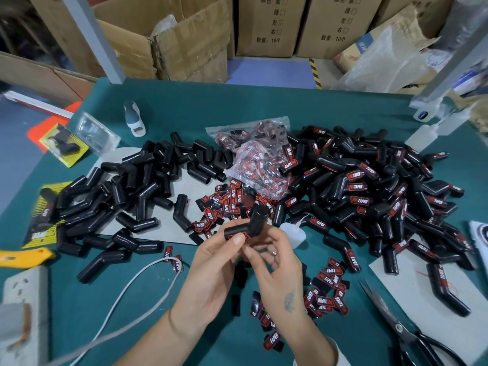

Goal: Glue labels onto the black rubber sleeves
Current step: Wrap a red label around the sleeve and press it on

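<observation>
A bent black rubber sleeve (249,224) is held above the green table in both hands. My left hand (214,270) grips its lower arm, the thumb pressing a red-and-black label on it. My right hand (277,262) holds the sleeve from below and the right with curled fingers. Unlabelled sleeves (126,196) lie heaped on the left. Labelled sleeves (369,186) are piled on the right. Loose labels (227,204) are scattered behind the hands, and more labels (324,291) lie to the right of my wrist. A small glue bottle (294,233) lies just right of the held sleeve.
Clear bags of labels (256,157) sit mid-table. Scissors (396,320) lie at the lower right, a white cable (137,294) and a power strip (23,294) at the lower left, a yellow tool (23,257) at the left edge. Cardboard boxes (184,40) stand behind the table.
</observation>
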### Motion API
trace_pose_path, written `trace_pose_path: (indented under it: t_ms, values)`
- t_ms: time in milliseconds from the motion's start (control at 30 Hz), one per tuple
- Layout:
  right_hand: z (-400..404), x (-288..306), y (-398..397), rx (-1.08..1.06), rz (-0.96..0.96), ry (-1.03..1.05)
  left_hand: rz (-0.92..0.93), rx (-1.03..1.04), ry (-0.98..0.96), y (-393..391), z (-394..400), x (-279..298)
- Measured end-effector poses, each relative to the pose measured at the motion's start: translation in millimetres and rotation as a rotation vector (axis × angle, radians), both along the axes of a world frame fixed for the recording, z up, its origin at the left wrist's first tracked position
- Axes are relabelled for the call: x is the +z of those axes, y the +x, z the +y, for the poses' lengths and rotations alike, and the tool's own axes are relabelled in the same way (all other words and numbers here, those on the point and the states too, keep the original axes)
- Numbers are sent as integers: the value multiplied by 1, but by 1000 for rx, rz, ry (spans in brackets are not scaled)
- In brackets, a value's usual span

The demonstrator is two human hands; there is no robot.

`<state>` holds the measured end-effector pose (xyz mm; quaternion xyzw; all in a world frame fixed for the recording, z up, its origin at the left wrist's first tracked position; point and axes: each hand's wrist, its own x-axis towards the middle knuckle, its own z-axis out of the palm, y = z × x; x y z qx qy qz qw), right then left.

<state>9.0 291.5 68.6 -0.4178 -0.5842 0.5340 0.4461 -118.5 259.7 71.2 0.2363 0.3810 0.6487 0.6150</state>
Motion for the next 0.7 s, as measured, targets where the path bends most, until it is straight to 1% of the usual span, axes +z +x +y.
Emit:
trace_pose_path:
  t_ms: [133, 267, 367, 467, 500, 600, 700]
  values:
    - [1, 4, 0, 19, 81, -43, -49, -14, -57, 0, 0, 0]
    - [-2, 7, 0, -19, 127, -17, -154, -75, -22, 10, -2, 5]
    - [-2, 7, 2, -71, 116, 55, -220, -30, -31, 17, -3, 4]
    - [-2, 7, 4, -92, 59, 133, -231, 47, -60, 17, -2, 3]
    - [-1, 6, 5, -99, 30, 155, -192, 76, -51, 16, -1, 3]
    - [-1, 5, 7, -124, -82, 276, 14, 136, 29, 8, 2, 3]
    - [-1, 5, 6, -139, -89, 357, 217, 180, 105, 2, 3, 0]
